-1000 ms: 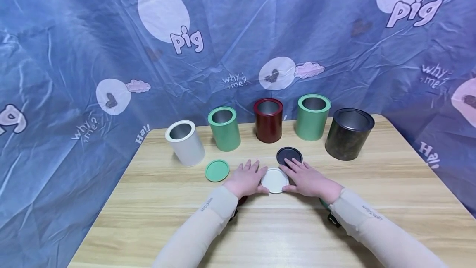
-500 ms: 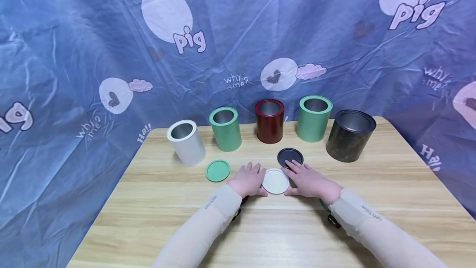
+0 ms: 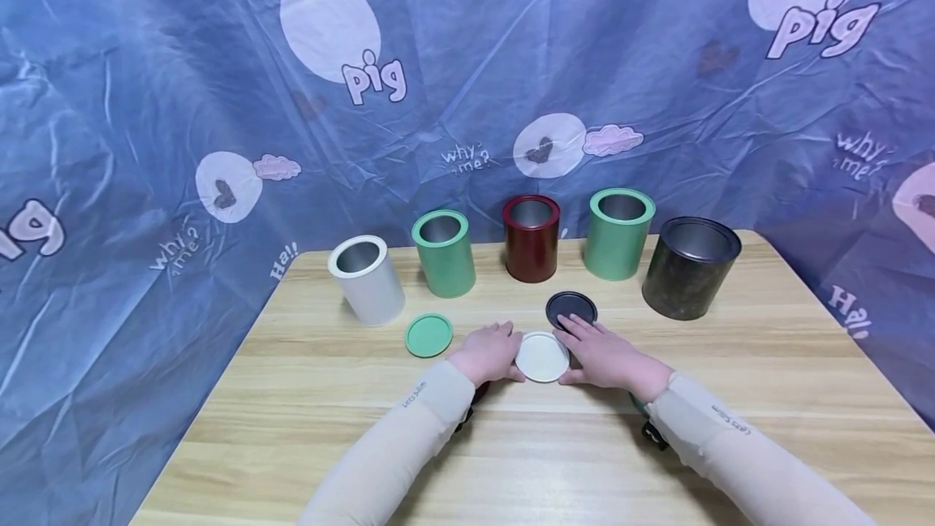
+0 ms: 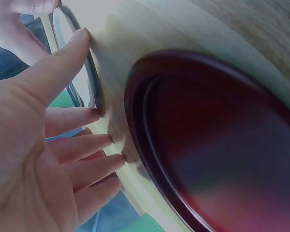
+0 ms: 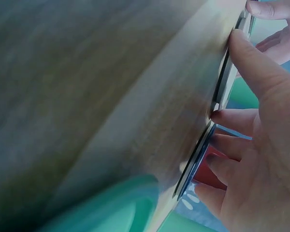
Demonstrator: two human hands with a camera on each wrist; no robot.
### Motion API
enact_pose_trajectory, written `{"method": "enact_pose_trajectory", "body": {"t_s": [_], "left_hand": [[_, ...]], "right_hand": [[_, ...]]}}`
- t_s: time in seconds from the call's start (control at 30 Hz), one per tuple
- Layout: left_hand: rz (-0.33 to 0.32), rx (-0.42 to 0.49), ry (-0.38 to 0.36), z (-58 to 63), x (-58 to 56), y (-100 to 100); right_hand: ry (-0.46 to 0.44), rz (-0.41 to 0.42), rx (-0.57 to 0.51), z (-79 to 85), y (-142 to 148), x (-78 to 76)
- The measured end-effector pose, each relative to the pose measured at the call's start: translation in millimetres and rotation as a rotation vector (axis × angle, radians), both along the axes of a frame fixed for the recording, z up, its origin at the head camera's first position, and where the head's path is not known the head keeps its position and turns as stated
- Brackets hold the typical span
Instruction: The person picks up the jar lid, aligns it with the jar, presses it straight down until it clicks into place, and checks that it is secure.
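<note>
A round white lid (image 3: 542, 357) lies flat on the table between my two hands. My left hand (image 3: 488, 351) touches its left edge with thumb and index finger, the other fingertips (image 4: 117, 159) resting on the wood. From the opposite side my right hand (image 3: 609, 357) touches the lid's edge with thumb and index finger. The right hand's other fingers reach the near rim of a black lid (image 3: 572, 308) just behind. A dark red lid (image 4: 222, 140) lies under my left wrist, and a green lid (image 5: 106, 208) under the right wrist; both are mostly hidden in the head view.
Another green lid (image 3: 428, 335) lies to the left. Along the back stand several open cans: a white can (image 3: 368, 286), a green can (image 3: 447, 262), a dark red can (image 3: 531, 246), a second green can (image 3: 618, 242) and a wide black can (image 3: 685, 278). A blue printed cloth (image 3: 453, 63) hangs behind.
My left hand's spread fingers have drawn closer together, and it has shifted slightly right. The right hand stays nearly still beside the white lid. The head view has shifted a little.
</note>
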State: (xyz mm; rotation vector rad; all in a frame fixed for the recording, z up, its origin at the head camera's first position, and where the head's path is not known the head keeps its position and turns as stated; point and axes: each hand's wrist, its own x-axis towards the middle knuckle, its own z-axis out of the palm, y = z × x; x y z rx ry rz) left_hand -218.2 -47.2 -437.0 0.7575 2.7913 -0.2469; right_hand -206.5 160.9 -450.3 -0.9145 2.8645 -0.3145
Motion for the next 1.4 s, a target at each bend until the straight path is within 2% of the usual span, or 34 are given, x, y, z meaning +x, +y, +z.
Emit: {"method": "enact_pose_trajectory", "body": {"t_s": [0.43,0.67,0.93,1.17,1.4], "left_hand": [[-0.014,0.053,-0.004,-0.7,-0.8,0.7],[-0.035,0.109,-0.049,-2.7,-2.7,0.6],[-0.044,0.128,-0.067,-2.2,-4.0,0.0],[-0.027,0.130,-0.064,-3.7,-5.0,-0.9],[-0.073,0.136,-0.027,-1.3,-5.6,-3.6]], "right_hand": [[0.013,0.027,-0.032,-1.3,1.0,-1.1],[0.020,0.065,-0.048,-1.9,0.1,-1.7],[-0.005,0.076,-0.062,-2.0,-3.2,-5.0],[-0.013,0.074,-0.057,-3.4,-3.4,-6.7],[0.002,0.071,-0.071,-0.8,-1.7,-4.7]]}}
